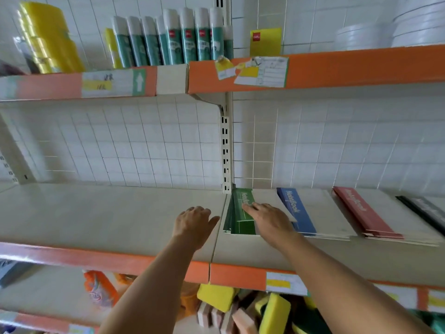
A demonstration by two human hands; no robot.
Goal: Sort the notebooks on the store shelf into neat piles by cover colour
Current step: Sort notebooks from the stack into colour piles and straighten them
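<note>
Right grip (268, 219) flat (open) on green notebooks (242, 220)

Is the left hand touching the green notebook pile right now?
Apart. The head view shows the left hand over the bare shelf, with a strip of shelf between its fingers and the green notebook pile.

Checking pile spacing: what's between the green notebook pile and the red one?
In the head view, the blue notebook pile lies between the green notebook pile and the red notebook pile; the right hand rests on the green one.
</note>
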